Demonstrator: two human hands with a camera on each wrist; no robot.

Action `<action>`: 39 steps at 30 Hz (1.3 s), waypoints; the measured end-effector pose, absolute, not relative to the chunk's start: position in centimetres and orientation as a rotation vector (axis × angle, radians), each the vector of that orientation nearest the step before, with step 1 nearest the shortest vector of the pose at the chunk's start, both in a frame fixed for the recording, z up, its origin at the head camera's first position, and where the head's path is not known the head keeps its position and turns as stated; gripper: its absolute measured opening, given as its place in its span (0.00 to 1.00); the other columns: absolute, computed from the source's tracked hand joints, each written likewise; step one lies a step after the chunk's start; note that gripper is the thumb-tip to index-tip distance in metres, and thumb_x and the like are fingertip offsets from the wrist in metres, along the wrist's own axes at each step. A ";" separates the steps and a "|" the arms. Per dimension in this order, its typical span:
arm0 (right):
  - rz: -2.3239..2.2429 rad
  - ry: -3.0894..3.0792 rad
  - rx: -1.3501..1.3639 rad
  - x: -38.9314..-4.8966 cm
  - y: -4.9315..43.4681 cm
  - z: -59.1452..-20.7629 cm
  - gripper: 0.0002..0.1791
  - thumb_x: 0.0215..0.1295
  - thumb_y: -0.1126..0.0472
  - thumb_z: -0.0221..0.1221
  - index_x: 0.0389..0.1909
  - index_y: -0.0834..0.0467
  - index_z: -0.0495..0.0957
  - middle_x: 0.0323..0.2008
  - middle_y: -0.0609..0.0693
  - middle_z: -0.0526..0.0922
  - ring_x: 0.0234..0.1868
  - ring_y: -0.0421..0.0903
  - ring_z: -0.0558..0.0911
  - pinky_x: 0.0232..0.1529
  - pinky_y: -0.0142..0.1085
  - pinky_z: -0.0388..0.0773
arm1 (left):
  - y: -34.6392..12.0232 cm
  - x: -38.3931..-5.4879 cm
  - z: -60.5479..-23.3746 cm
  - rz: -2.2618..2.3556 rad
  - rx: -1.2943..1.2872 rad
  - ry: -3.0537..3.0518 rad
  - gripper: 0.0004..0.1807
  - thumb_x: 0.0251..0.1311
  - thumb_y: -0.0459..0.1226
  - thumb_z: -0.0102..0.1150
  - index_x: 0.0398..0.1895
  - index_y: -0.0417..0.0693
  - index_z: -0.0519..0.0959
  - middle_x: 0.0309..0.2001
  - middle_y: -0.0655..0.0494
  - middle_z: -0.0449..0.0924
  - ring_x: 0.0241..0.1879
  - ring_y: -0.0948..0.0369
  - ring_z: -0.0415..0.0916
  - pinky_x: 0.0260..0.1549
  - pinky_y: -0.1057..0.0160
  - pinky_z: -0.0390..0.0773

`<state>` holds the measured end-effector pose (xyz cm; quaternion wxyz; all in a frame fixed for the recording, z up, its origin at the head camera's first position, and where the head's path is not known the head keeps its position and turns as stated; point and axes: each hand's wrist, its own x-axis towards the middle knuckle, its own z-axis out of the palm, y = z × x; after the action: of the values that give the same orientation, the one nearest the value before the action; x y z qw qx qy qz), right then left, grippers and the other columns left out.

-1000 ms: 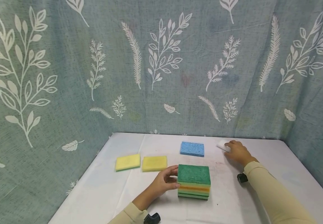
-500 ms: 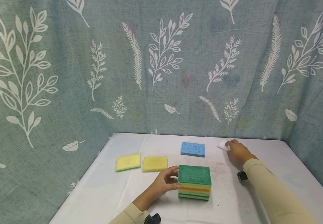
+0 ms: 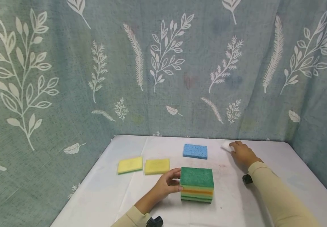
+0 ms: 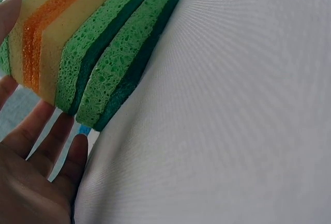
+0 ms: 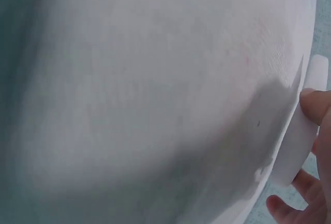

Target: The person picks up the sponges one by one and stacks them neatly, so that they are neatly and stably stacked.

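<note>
A stack of sponges (image 3: 197, 184) stands near the front middle, with a green scouring face on top and yellow, orange and light green layers below. My left hand (image 3: 164, 186) holds it from the left. The left wrist view shows the layered stack (image 4: 67, 43) between the thumb (image 4: 8, 14) and fingers, the two lowest layers parting slightly. At the back right, my right hand (image 3: 243, 153) pinches a white sponge (image 3: 226, 146) and covers part of it. In the right wrist view the thumb lies across this white block (image 5: 296, 146), with fingers behind it.
Two yellow sponges, a left one (image 3: 130, 165) with a green underside and a right one (image 3: 157, 166), lie left of the stack. A blue sponge (image 3: 195, 151) lies behind it. Leaf-patterned cloth (image 3: 166, 63) surrounds the white table (image 3: 101, 195) at the back and sides.
The right hand has shifted very slightly, its fingers settling on the white sponge. The left hand and the stack have stayed in place.
</note>
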<state>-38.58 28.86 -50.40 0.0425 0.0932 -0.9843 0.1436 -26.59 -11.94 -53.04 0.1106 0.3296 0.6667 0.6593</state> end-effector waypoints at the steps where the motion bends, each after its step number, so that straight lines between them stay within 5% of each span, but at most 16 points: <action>1: 0.451 -2.999 0.299 -38.5 29.0 -50.3 0.23 0.70 0.60 0.56 0.63 0.63 0.69 0.62 0.68 0.65 0.59 0.70 0.67 0.55 0.66 0.64 | -12.0 -26.6 -53.1 1.936 0.966 1.958 0.38 0.59 0.38 0.68 0.71 0.45 0.64 0.58 0.40 0.73 0.56 0.42 0.71 0.55 0.49 0.72; 10: 0.406 -2.955 0.442 -37.5 30.0 -49.7 0.27 0.70 0.58 0.56 0.64 0.68 0.67 0.62 0.68 0.67 0.60 0.69 0.68 0.58 0.63 0.64 | -12.0 -26.7 -52.9 1.932 0.936 1.956 0.38 0.58 0.39 0.68 0.71 0.47 0.64 0.59 0.42 0.73 0.57 0.43 0.71 0.56 0.51 0.72; 39: 0.220 -2.448 0.979 -33.4 28.8 -46.0 0.24 0.59 0.65 0.67 0.57 0.62 0.76 0.56 0.63 0.74 0.53 0.62 0.75 0.49 0.57 0.74 | -12.0 -26.9 -53.1 1.935 0.946 1.965 0.38 0.58 0.40 0.68 0.71 0.46 0.64 0.58 0.42 0.73 0.57 0.41 0.70 0.56 0.51 0.72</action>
<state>-33.40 28.78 -46.00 0.2452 0.3587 -0.8971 0.0807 -26.85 -11.96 -53.13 0.1129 0.3225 0.6697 0.6594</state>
